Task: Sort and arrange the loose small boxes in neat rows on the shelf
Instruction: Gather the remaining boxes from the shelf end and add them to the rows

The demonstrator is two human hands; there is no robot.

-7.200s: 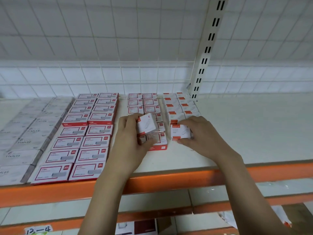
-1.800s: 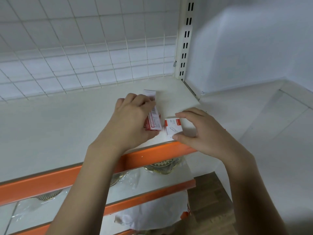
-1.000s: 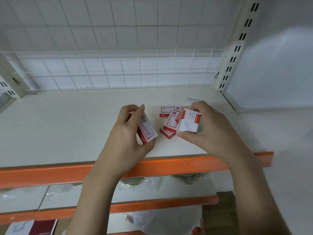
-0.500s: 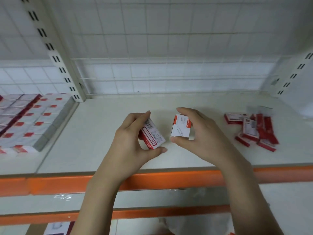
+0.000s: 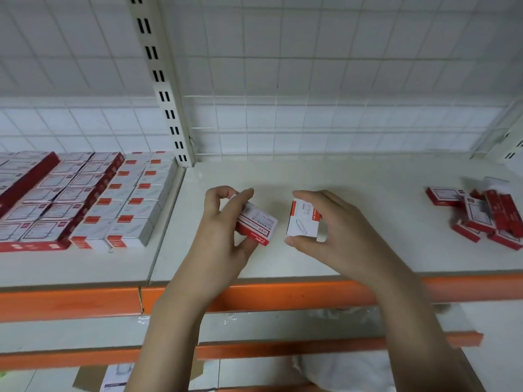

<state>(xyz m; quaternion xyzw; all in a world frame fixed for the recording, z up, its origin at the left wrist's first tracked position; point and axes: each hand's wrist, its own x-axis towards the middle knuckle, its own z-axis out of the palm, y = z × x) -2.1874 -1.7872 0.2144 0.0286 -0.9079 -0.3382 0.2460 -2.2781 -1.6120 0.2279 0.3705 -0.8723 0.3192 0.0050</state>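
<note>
Most of the job looks done: the rows [image 5: 93, 199] on the left part of the shelf [image 5: 353, 179] stand neat. My left hand [image 5: 220, 230] pinches a red box [image 5: 256, 223] and my right hand [image 5: 336, 230] pinches a white box [image 5: 302, 220], both just above the shelf's middle. I judge these two go to the rows next. Well to the right, a loose pile [image 5: 486, 216] is not yet sorted.
</note>
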